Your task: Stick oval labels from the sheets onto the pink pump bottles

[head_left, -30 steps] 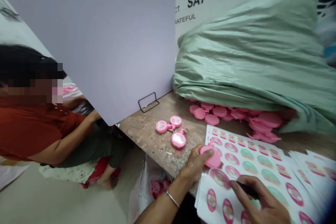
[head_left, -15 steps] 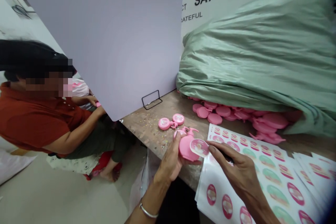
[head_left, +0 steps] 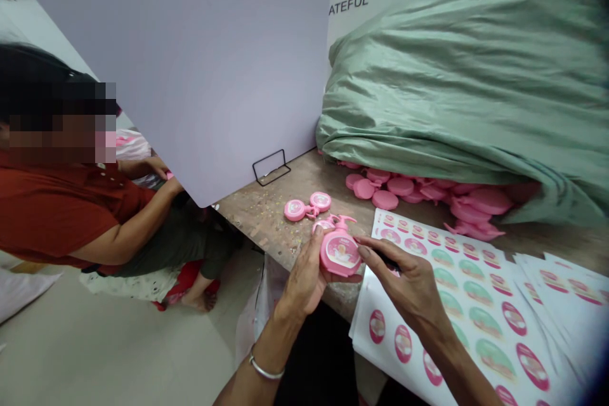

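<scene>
My left hand (head_left: 307, 269) is wrapped round a small pink pump bottle (head_left: 343, 269), its flat face tilted up toward me. An oval sticker (head_left: 342, 250) with a printed picture lies on that face. My right hand (head_left: 404, 273) is closed at the bottle's right edge, thumb and fingertips close against the sticker. A slim dark tool (head_left: 391, 262) shows between its fingers; its kind I cannot make out. Just behind the held bottle is another pink bottle, partly hidden. Two pink pump bottles with stickers (head_left: 295, 210) lie farther back on the table.
Sticker sheets (head_left: 419, 295) lie at the right of the table (head_left: 280, 238). Several pink bottles (head_left: 385, 200) spill from under a green cloth sack (head_left: 442, 95). A pale panel (head_left: 214, 76) with a black wire stand (head_left: 271, 168) rises behind. A co-worker (head_left: 85, 203) sits at the left.
The sticker, held partly off the bottle by my right hand before, now lies on the bottle's face. The whole view has tilted slightly downward.
</scene>
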Available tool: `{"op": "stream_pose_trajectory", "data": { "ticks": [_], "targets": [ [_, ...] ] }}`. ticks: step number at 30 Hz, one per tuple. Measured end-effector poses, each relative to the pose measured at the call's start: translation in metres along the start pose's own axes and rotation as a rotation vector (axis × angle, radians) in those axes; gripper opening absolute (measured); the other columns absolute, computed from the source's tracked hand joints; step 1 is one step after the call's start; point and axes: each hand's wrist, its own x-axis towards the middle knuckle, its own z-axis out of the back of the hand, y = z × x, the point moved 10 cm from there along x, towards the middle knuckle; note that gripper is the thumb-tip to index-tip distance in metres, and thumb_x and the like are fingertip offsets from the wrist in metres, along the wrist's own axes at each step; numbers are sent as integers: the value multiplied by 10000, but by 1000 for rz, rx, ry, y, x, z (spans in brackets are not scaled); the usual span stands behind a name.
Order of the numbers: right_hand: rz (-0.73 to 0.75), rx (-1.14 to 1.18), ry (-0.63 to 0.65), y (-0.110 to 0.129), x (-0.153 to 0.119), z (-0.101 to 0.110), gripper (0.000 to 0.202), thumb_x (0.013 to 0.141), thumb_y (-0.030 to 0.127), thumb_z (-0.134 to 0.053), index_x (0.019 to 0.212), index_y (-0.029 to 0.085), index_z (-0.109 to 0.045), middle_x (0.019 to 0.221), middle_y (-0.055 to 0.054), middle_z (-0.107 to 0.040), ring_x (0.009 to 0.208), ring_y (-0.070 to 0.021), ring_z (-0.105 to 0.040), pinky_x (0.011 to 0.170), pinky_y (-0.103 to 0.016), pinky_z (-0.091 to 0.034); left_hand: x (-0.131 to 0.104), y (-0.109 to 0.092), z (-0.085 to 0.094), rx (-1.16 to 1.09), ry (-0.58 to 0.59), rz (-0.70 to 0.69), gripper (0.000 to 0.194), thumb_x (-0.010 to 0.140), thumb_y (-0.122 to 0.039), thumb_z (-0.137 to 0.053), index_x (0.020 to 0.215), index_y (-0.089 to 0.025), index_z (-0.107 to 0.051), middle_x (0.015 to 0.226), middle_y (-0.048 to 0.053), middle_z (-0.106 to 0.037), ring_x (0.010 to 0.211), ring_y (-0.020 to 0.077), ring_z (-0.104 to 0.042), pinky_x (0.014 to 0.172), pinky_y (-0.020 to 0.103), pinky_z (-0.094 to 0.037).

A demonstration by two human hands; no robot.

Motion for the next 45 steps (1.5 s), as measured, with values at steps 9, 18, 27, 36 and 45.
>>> {"op": "stream_pose_trajectory", "data": {
  "ticks": [9,18,27,36,45],
  "targets": [
    [24,-27,-6,2,2,2,240,832,388,-643,955,211,-749,873,-49,-742,721,-174,-643,581,-268,-497,1,3,1,38,-1,2,481,886,-537,-503,1152,-167,-660,1099,130,-681,953,257,-647,747,376,-592],
    [22,-46,-8,-2,2,5,234,838,388,-637,960,222,-749,906,-55,-743,760,-187,-658,582,-275,-508,5,3,-1,44,-13,16,452,883,-529,-516,1134,-184,-666,1104,115,-678,950,246,-646,753,373,-589],
    [57,-51,-12,3,2,7,220,839,371,-641,953,216,-746,902,-51,-742,726,-169,-641,569,-268,-494,5,4,-2,40,-14,10,457,868,-528,-543,1139,-180,-663,1092,119,-677,960,256,-641,747,384,-594],
    [68,-70,-12,5,4,6,245,845,397,-623,951,213,-744,870,-52,-737,671,-157,-619,540,-267,-484,6,3,-1,46,-18,9,464,858,-535,-553,1133,-178,-665,1127,120,-666,945,252,-645,734,381,-598],
    [102,-70,-5,4,3,2,201,858,348,-626,962,206,-724,834,-42,-714,677,-149,-599,572,-273,-478,2,-2,-10,112,84,-18,448,806,-437,-668,1161,-168,-616,1037,91,-668,877,218,-647,707,342,-596]
  ]
}}
